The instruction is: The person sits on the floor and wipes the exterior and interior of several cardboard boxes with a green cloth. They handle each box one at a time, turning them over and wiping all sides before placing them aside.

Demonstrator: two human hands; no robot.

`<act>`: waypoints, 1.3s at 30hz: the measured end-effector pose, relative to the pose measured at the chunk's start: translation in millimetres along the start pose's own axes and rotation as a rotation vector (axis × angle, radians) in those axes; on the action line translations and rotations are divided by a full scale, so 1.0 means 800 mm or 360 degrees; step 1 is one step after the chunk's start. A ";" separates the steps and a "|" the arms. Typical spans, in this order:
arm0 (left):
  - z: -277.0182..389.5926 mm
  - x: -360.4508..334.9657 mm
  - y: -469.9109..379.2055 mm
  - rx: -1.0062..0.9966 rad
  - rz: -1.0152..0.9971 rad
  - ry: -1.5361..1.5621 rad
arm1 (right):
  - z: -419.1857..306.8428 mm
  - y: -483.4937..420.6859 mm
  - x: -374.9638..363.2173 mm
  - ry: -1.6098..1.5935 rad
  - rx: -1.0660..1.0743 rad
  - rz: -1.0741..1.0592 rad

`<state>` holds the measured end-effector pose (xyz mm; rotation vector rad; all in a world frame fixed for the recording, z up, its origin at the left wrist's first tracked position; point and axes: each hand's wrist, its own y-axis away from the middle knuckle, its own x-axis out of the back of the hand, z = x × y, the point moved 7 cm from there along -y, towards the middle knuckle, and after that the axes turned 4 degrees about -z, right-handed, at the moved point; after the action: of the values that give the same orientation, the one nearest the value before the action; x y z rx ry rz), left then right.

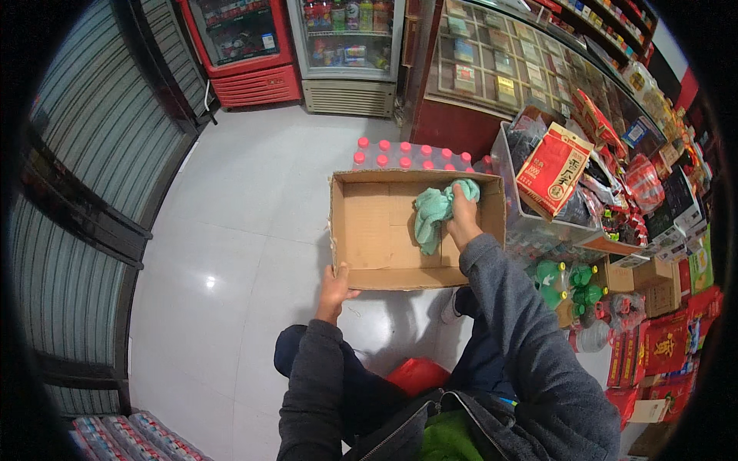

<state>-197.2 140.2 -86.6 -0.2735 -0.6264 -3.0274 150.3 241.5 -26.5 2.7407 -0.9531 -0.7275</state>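
Note:
An open, shallow cardboard box (369, 230) is held over the floor in front of my knees. At its near left corner my left hand (334, 291) grips the wall, with the thumb on the rim and the fingers beneath. My right hand (462, 216) reaches over the right part of the box and clutches a crumpled green cloth (431, 216). Part of the cloth hangs down inside the box. Whether it touches the bottom, I cannot tell. The box's rim looks rough and torn along the left side.
Pink-capped bottles (405, 154) in a pack stand just beyond the box. To the right is a plastic bin (516, 199) of packaged snacks, with green bottles (550, 282) nearer me. A glass display counter (490, 57) and two drink fridges (351, 95) line the back; roller shutters (75, 253) run along the left.

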 end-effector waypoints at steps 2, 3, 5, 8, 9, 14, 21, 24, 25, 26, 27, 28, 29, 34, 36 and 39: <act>0.026 0.005 0.003 -0.0298 0.0185 -0.0508 | 0.002 0.001 -0.001 -0.0063 -0.0074 -0.0010; 0.038 0.005 0.012 -0.0394 0.0230 -0.0701 | 0.003 0.003 -0.001 -0.0092 -0.0121 -0.0007; 0.064 0.005 0.029 -0.0459 0.0303 -0.0955 | -0.003 0.011 0.002 -0.0249 -0.0167 -0.0084; 0.089 0.007 0.041 -0.0374 0.0338 -0.1132 | -0.015 0.016 0.014 -0.0305 -0.0108 -0.0024; 0.092 0.006 0.042 -0.0353 0.0315 -0.1181 | -0.022 0.014 0.020 -0.0312 -0.0065 -0.0012; 0.103 0.004 0.041 -0.0686 0.0396 -0.1104 | -0.043 -0.015 0.038 -0.0237 0.0140 0.0206; 0.099 0.000 0.040 -0.0472 0.0187 -0.0992 | -0.019 0.003 -0.019 -0.0017 0.0230 0.0135; 0.101 0.000 0.042 -0.0499 0.0155 -0.0973 | 0.010 0.031 -0.063 0.0363 0.0217 0.0040; 0.100 0.000 0.042 -0.0497 0.0146 -0.0956 | 0.022 0.040 -0.079 0.0411 0.0173 0.0014; 0.098 0.000 0.040 -0.0479 0.0141 -0.0963 | 0.033 0.049 -0.092 0.0442 0.0170 0.0055; 0.095 0.000 0.038 -0.0443 0.0128 -0.0967 | 0.043 0.059 -0.104 0.0476 0.0168 0.0094; 0.092 -0.001 0.036 -0.0409 0.0114 -0.0970 | 0.052 0.069 -0.118 0.0475 0.0159 0.0011; 0.092 0.000 0.035 -0.0407 0.0114 -0.0970 | 0.060 0.078 -0.129 0.0561 0.0135 -0.0005; 0.094 -0.001 0.039 -0.0437 0.0095 -0.0893 | 0.085 0.116 -0.184 0.0804 0.0123 -0.0682; 0.099 -0.002 0.042 -0.0522 0.0063 -0.0792 | 0.099 0.126 -0.201 0.0863 0.0154 -0.0895; 0.097 -0.001 0.040 -0.0519 0.0054 -0.0766 | 0.107 0.117 -0.212 0.1133 0.0252 -0.1019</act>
<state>-181.4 141.7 -3.9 -1.0302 -0.1263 -3.0234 -58.2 274.0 -6.6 3.0645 0.0229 0.3057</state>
